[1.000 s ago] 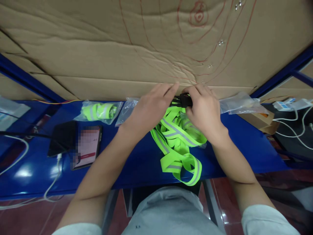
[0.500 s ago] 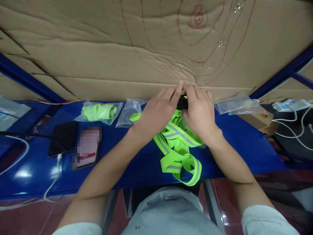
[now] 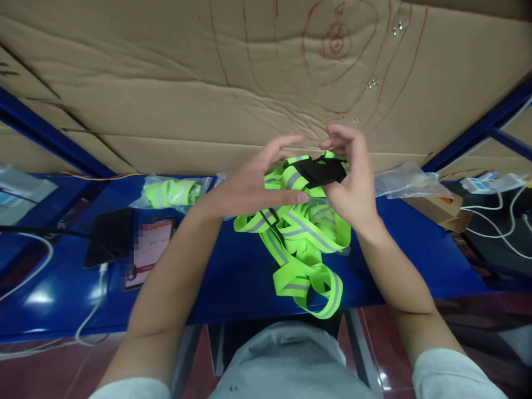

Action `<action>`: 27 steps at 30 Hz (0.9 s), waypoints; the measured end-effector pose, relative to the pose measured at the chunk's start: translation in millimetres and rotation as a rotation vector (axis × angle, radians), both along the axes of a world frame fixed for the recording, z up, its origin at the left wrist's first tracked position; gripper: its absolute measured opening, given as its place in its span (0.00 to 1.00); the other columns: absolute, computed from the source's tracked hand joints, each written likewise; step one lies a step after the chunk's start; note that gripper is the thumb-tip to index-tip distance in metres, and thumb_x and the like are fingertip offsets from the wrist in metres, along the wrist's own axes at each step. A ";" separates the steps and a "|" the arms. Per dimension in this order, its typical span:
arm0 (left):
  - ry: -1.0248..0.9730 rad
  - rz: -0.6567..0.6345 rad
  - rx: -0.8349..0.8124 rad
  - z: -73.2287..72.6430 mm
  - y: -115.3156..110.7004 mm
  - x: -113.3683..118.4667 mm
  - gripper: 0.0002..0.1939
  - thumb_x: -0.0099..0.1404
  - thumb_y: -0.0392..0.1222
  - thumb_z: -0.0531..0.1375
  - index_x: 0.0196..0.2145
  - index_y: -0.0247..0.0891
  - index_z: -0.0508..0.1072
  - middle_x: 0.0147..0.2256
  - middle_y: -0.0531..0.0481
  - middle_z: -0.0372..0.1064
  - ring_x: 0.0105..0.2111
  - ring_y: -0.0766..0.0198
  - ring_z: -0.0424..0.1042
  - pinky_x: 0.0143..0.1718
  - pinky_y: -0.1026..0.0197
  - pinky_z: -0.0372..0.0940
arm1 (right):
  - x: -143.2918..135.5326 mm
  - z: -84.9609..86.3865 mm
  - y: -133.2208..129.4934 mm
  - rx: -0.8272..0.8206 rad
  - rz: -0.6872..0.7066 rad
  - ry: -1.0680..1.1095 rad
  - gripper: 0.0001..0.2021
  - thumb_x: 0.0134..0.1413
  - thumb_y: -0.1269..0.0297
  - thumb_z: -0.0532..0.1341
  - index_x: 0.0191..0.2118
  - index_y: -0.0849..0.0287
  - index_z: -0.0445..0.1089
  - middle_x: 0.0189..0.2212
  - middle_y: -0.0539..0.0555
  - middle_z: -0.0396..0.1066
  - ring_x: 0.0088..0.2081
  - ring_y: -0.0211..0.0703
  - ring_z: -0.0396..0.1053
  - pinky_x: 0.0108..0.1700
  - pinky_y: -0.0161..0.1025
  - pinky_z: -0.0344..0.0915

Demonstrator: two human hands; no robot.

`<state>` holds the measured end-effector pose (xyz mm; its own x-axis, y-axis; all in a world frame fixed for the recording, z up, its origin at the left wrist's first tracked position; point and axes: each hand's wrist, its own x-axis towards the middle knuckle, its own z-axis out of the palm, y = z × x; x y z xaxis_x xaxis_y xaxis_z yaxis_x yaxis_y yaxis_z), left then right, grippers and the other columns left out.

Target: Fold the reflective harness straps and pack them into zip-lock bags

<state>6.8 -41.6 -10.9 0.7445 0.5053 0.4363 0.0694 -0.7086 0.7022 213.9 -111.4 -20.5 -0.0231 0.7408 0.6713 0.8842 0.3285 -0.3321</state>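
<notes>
A heap of lime-yellow reflective straps (image 3: 310, 235) with a grey stripe lies in front of me, a loop of it hanging toward the table's near edge. At the top of the heap is a black fabric piece (image 3: 320, 170). My left hand (image 3: 249, 180) is beside the heap at its left, open, with thumb and fingers spread and part of the straps behind it. On the other side my right hand (image 3: 353, 177) is open too, its fingers curved above the black piece and its thumb close to that piece's edge; whether the thumb touches it I cannot tell. A black buckle (image 3: 271, 216) shows beneath my left thumb.
A bagged strap roll (image 3: 172, 193), a phone (image 3: 152, 252) and a black pouch (image 3: 108, 235) lie at the left of the blue table (image 3: 233, 282). At the right are a clear plastic bag (image 3: 409, 180) and a cardboard box (image 3: 444, 210). Cardboard (image 3: 166, 111) stands behind.
My hands were close together over the black piece; now they are apart with fingers spread. The straps' upper part has been spread wider, showing more of the black piece.
</notes>
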 end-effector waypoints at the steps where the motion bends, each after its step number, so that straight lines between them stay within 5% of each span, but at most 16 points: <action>1: 0.001 0.019 -0.006 -0.7 0.6 2.3 0.39 0.65 0.52 0.69 0.68 0.41 0.61 0.64 0.40 0.67 0.65 0.53 0.67 0.66 0.52 0.64 | -1.3 0.9 -0.6 0.006 0.000 -0.004 0.32 0.61 0.73 0.53 0.70 0.54 0.51 0.62 0.63 0.66 0.62 0.52 0.67 0.58 0.52 0.67; 6: -0.182 0.040 -0.160 -3.2 -3.1 16.0 0.25 0.59 0.50 0.73 0.50 0.38 0.76 0.54 0.45 0.77 0.57 0.52 0.75 0.59 0.51 0.69 | 2.9 12.0 -5.6 -0.104 0.123 0.060 0.38 0.60 0.65 0.62 0.73 0.50 0.48 0.67 0.62 0.61 0.66 0.54 0.63 0.58 0.54 0.69; 9: -0.308 -0.010 -0.316 1.1 -10.3 15.4 0.21 0.64 0.50 0.68 0.51 0.39 0.75 0.53 0.45 0.78 0.53 0.53 0.78 0.53 0.52 0.75 | 13.7 20.2 -8.1 -0.166 0.291 0.204 0.47 0.55 0.58 0.68 0.75 0.49 0.44 0.70 0.61 0.58 0.69 0.57 0.61 0.60 0.56 0.68; 13: -0.288 -0.051 -0.390 11.1 -21.9 8.0 0.22 0.73 0.49 0.58 0.61 0.39 0.68 0.53 0.43 0.77 0.49 0.53 0.80 0.47 0.51 0.78 | 23.5 22.3 -6.4 -0.320 0.574 0.494 0.42 0.55 0.46 0.67 0.71 0.50 0.54 0.69 0.58 0.62 0.68 0.55 0.63 0.62 0.54 0.68; 18: -0.213 -0.117 -0.386 15.5 -27.8 5.0 0.25 0.76 0.47 0.53 0.68 0.44 0.60 0.57 0.44 0.75 0.49 0.53 0.81 0.42 0.54 0.79 | 24.4 17.8 -4.8 -0.515 0.736 0.727 0.39 0.48 0.44 0.73 0.65 0.46 0.66 0.47 0.51 0.77 0.44 0.49 0.77 0.47 0.50 0.77; 20: -0.235 -0.130 -0.430 14.6 -28.0 6.1 0.24 0.75 0.47 0.55 0.66 0.43 0.64 0.56 0.44 0.75 0.42 0.56 0.82 0.37 0.56 0.77 | 23.5 18.8 -5.8 -0.562 0.693 0.784 0.35 0.45 0.43 0.74 0.59 0.48 0.71 0.37 0.49 0.77 0.30 0.43 0.75 0.32 0.44 0.76; 23: -0.200 -0.180 -0.631 12.0 -27.7 9.3 0.20 0.73 0.53 0.60 0.56 0.38 0.73 0.47 0.43 0.79 0.31 0.62 0.79 0.31 0.60 0.74 | 21.2 20.3 -6.6 -0.641 0.624 0.878 0.26 0.44 0.41 0.74 0.44 0.55 0.76 0.22 0.45 0.70 0.15 0.33 0.60 0.15 0.33 0.59; 25: -0.164 -0.277 -0.789 9.5 -26.9 12.1 0.22 0.69 0.59 0.64 0.47 0.36 0.76 0.35 0.46 0.78 0.25 0.65 0.75 0.28 0.62 0.72 | 19.9 19.7 -5.8 -0.639 0.684 0.960 0.22 0.47 0.42 0.74 0.37 0.56 0.75 0.19 0.43 0.65 0.13 0.30 0.55 0.12 0.30 0.54; 27: -0.175 -0.365 -0.890 7.1 -25.3 14.5 0.23 0.64 0.60 0.68 0.42 0.36 0.77 0.28 0.51 0.74 0.23 0.66 0.72 0.26 0.63 0.70 | 20.5 18.1 -4.4 -0.597 0.792 1.008 0.20 0.49 0.45 0.74 0.34 0.57 0.74 0.22 0.44 0.68 0.17 0.29 0.61 0.17 0.28 0.61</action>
